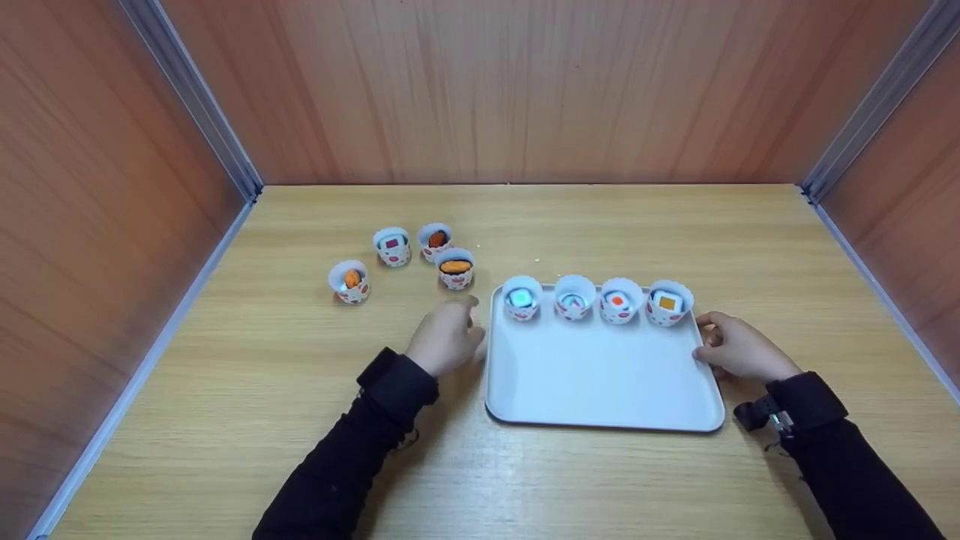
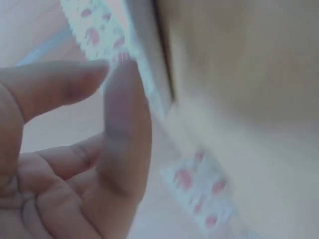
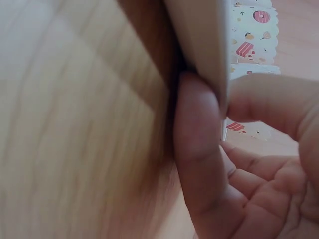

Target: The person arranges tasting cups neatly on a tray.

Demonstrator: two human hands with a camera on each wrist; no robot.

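Observation:
A white rectangular tray [image 1: 600, 375] lies on the wooden table. Along its far edge stands a row of several paper cups [image 1: 574, 297], printed with small red pictures and holding small colourful pieces. My right hand [image 1: 739, 349] grips the tray's right edge; the right wrist view shows the edge between thumb [image 3: 199, 114] and fingers. Just left of the tray is my left hand [image 1: 448, 337], its thumb and fingers loosely bent with nothing between them. In the left wrist view its fingertips [image 2: 127, 94] overlap a printed cup [image 2: 94, 30] beside the tray's rim.
Left of the tray, a loose group of similar cups stands on the table: one with an orange and dark piece [image 1: 454, 268], one with a brown piece [image 1: 435, 241], one with a red and white piece [image 1: 391, 247], one with an orange piece [image 1: 349, 281]. Wooden panels [image 1: 510, 97] enclose the table.

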